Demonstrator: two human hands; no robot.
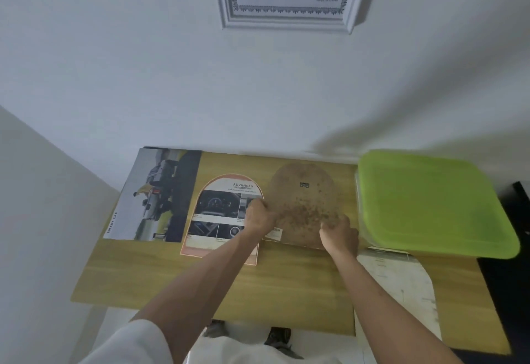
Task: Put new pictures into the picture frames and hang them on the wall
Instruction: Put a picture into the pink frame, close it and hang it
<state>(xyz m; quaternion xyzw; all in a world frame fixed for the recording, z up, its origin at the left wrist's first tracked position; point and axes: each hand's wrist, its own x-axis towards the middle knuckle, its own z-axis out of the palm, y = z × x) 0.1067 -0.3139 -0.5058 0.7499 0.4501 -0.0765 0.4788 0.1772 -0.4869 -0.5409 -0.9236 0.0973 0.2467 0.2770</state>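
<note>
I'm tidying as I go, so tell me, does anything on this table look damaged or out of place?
Yes. The arched brown backing board that both hands grip is scuffed, with a speckled worn patch across its lower half. The green-lidded container overhangs the table's right edge.

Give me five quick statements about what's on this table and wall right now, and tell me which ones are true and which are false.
1. Both hands are on the arched brown backing board. True: the left hand grips its left edge and the right hand its lower right edge.
2. The green-lidded container sits at the left end of the table. False: it is at the right end.
3. A white ornate frame hangs on the wall above the table. True.
4. The car poster lies on top of the backing board. False: it lies flat at the table's far left, apart from the board.
5. The arched print headed ADVANCED is already hung on the wall. False: it lies on the table, partly under the left forearm.
</note>
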